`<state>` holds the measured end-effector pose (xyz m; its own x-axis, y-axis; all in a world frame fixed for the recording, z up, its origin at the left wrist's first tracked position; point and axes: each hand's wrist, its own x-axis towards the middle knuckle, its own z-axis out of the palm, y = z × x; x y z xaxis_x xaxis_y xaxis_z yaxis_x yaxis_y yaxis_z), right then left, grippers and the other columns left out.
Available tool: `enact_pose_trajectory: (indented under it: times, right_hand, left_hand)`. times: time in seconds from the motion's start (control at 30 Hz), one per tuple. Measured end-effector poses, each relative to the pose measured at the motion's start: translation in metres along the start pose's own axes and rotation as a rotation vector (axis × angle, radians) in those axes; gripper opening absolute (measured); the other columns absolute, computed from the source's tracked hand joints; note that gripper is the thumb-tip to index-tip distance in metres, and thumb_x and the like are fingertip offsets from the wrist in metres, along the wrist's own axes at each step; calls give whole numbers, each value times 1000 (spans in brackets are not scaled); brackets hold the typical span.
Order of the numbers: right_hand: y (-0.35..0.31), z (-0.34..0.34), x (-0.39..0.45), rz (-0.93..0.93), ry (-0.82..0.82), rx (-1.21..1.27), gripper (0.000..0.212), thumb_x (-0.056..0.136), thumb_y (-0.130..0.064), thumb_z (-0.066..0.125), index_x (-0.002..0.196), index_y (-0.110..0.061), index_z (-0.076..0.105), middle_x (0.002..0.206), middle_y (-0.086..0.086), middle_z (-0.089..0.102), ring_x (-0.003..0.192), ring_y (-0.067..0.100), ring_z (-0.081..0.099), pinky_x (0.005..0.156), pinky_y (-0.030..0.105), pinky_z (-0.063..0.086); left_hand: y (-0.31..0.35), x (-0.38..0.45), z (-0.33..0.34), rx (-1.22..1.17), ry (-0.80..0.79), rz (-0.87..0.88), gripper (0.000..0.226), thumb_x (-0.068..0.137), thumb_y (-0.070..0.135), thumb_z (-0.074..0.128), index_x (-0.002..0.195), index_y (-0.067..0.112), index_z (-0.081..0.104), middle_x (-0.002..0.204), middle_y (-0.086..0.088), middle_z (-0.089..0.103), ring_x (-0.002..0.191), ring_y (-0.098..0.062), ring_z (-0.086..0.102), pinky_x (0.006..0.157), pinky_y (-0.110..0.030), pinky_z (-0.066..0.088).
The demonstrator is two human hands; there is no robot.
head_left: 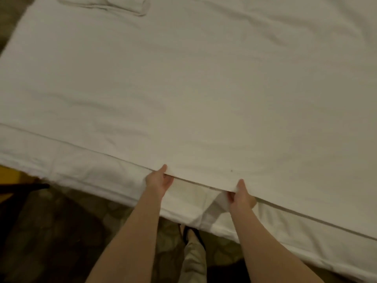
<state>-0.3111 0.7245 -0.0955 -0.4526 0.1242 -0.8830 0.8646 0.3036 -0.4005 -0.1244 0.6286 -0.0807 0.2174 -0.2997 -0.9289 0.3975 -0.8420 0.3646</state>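
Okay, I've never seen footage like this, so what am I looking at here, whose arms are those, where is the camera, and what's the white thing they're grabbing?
There is no machine here. The one picture comes from a wide-angle camera worn on a person's head, looking forward and down, so the two bare arms are the wearer's own. They stand at the near side of a bed. A white top sheet is spread across it, a little creased. The left hand and right hand each pinch its near edge, thumb on top and fingers underneath, lifting it slightly. What looks like a pillow lies at the far end. Below are patterned carpet and the person's foot.
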Motion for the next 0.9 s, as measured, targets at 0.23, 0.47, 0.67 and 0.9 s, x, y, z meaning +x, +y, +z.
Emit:
enact_pose_trajectory:
  times: [0.23, 0.47, 0.67, 0.9]
  right_hand:
    - [7, -1, 7, 25, -22, -117, 51, 83, -19, 74, 124, 2, 51, 116, 17, 61, 79, 26, 61, 71, 40, 57]
    - [39, 17, -8, -25, 88, -395, 23, 86, -18, 69, 85, 1, 56, 100, 19, 63, 76, 30, 60, 44, 34, 52]
    - [33, 57, -82, -309, -385, -1457, 23, 92, -14, 52, 76, -3, 65, 69, 8, 71, 62, 22, 67, 61, 26, 51]
    - [-4, 166, -223, -1140, -630, -1722, 28, 95, -29, 48, 118, -14, 55, 116, 5, 61, 106, 25, 57, 79, 29, 40]
  left_hand:
    - [21, 23, -20, -107, -43, 12, 27, 89, 12, 66, 115, 5, 59, 100, -10, 65, 79, -19, 63, 58, -29, 54]
    - [64, 40, -66, 65, 0, -20, 9, 94, 15, 60, 96, 7, 60, 83, -5, 67, 62, -15, 65, 47, -23, 54]
    - [108, 11, -89, 709, -14, 141, 23, 95, 16, 53, 113, 4, 59, 90, -3, 67, 77, -18, 62, 66, -27, 45]
    - [231, -86, -72, 1042, 31, 633, 9, 91, 23, 53, 89, 17, 59, 88, -3, 62, 81, -22, 60, 74, -31, 47]
